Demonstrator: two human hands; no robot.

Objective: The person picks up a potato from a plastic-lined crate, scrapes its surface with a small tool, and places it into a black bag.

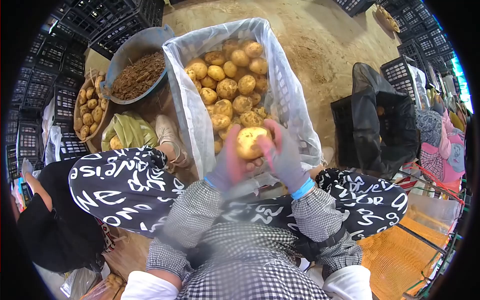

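Note:
A pale yellow potato (251,142) is held between my two gloved hands, above the near end of a lined crate. My left hand (228,162), in a grey glove with pink fingers and somewhat blurred, closes round the potato's left side; bare-looking fingertips show beneath it. On the other side, my right hand (283,159) grips it with the thumb across its front. Below and beyond lie many soil-marked potatoes (227,89) in the crate, which has a translucent white plastic liner (292,95) folded over its rim.
A blue tub (120,55) of brown debris stands left of the crate, near a sack of potatoes (91,111) and a green bag (131,131). To the right is a crate with a black liner (382,120). Stacked black crates (107,20) line the back. Another person's leg (55,210) is at left.

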